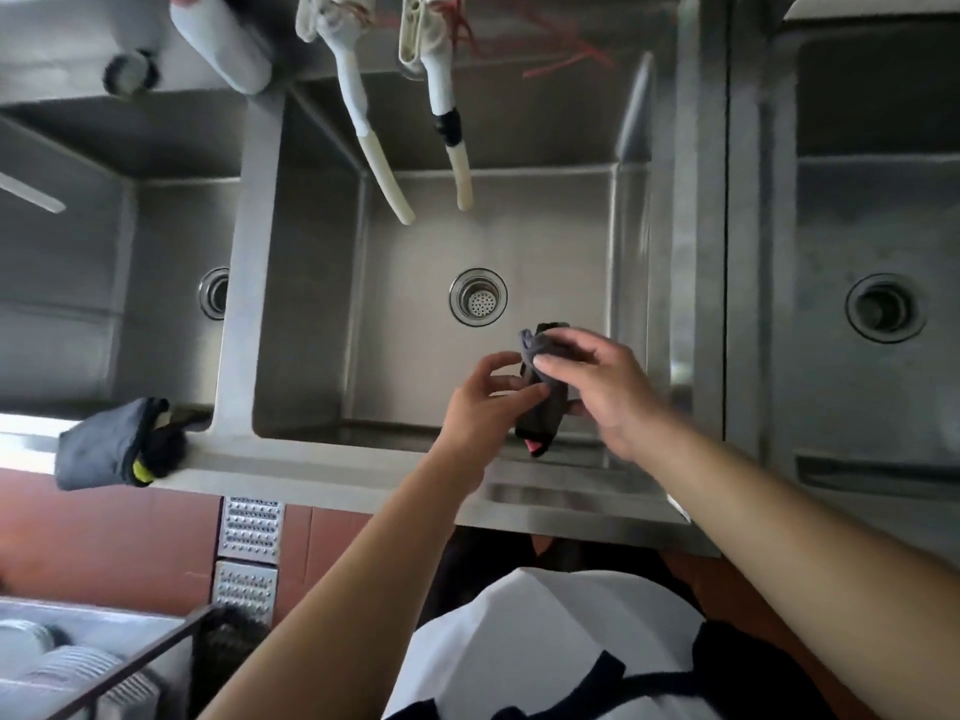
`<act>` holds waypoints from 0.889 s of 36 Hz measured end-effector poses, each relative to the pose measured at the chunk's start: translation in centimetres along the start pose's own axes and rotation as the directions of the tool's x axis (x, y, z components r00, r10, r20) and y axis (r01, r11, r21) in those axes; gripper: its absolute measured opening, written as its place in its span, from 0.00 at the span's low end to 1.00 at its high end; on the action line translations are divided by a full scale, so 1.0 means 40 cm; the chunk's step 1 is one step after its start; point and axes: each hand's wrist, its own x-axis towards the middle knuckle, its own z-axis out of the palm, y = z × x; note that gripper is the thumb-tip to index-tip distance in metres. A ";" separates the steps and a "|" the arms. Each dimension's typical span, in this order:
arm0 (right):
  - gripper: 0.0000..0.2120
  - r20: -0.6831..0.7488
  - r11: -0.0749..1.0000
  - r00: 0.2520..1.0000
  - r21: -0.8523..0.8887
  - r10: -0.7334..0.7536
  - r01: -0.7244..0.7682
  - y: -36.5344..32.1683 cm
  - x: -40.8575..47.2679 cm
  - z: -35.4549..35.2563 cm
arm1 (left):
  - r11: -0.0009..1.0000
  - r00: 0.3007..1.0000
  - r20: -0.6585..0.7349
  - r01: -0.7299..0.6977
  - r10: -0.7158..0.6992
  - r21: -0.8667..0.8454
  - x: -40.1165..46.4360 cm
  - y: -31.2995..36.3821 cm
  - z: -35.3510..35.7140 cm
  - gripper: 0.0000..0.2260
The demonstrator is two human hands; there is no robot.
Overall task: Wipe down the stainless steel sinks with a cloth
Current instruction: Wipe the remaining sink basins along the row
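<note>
Two hands meet over the middle sink [311,314], toward its 5 o'clock corner, sharing a dark grey cloth [543,402]; the left hand [485,402] pinches the rolled cloth's side between thumb and fingers, while the right hand [597,387] curls over its upper end. At 11 o'clock from the cloth sits the drain strainer [478,297], and two pale hoses [384,174] hang at 12 o'clock. Another folded cloth [104,446] rests on the front rim at 9 o'clock
</note>
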 end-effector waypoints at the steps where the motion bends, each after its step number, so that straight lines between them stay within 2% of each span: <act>1: 0.12 -0.010 1.000 1.000 -0.005 -0.003 0.003 0.004 0.012 0.002 | 1.000 1.000 -0.006 0.003 -0.003 -0.025 0.013 -0.004 -0.003 0.16; 5: 0.11 -0.112 0.998 0.994 -0.066 -0.017 0.010 0.019 0.072 0.009 | 0.998 0.999 -0.037 0.007 -0.009 -0.055 0.084 -0.019 -0.026 0.07; 10: 0.14 -0.253 0.993 0.967 -0.121 -0.015 -0.017 0.046 0.173 0.025 | 0.994 0.992 0.121 0.041 -0.029 -0.097 0.212 -0.020 -0.037 0.12; 13: 0.17 -0.282 0.966 0.957 -0.260 -0.061 -0.015 0.060 0.260 0.018 | 0.998 0.988 0.153 -0.004 0.013 -0.058 0.322 -0.019 -0.049 0.12; 15: 0.21 -0.296 0.920 0.953 -0.387 -0.063 -0.060 0.062 0.322 0.000 | 1.000 0.994 0.112 -0.015 0.018 -0.026 0.398 -0.021 -0.059 0.10; 17: 0.27 -0.292 0.826 0.952 -0.557 -0.090 -0.093 0.055 0.372 -0.025 | 0.999 1.000 0.011 -0.015 0.014 0.035 0.481 -0.032 -0.065 0.11; 19: 0.29 -0.263 0.771 0.958 -0.631 -0.114 -0.082 0.046 0.398 -0.049 | 0.989 0.997 -0.074 -0.002 0.013 0.147 0.557 -0.041 -0.068 0.12; 21: 0.29 -0.237 0.722 0.960 -0.689 -0.147 -0.060 0.034 0.401 -0.068 | 0.966 0.997 -0.082 0.029 -0.009 0.256 0.616 -0.040 -0.060 0.15; 25: 0.25 -0.135 0.519 0.944 -0.854 -0.301 0.043 -0.003 0.383 -0.101 | 0.941 1.000 0.021 -0.026 0.021 0.338 0.665 -0.003 0.002 0.15; 28: 0.17 0.030 0.369 0.894 -0.904 -0.448 0.215 -0.043 0.362 -0.110 | 0.980 0.985 0.166 0.006 -0.040 0.200 0.680 0.035 0.049 0.17; 30: 0.14 0.146 0.203 0.844 -0.936 -0.517 0.286 -0.066 0.343 -0.110 | 0.992 0.965 0.249 0.056 -0.083 0.112 0.688 0.058 0.055 0.15; 32: 0.15 0.231 0.025 0.792 -0.955 -0.565 0.296 -0.089 0.328 -0.115 | 0.993 0.956 0.279 0.071 -0.096 0.099 0.704 0.071 0.040 0.15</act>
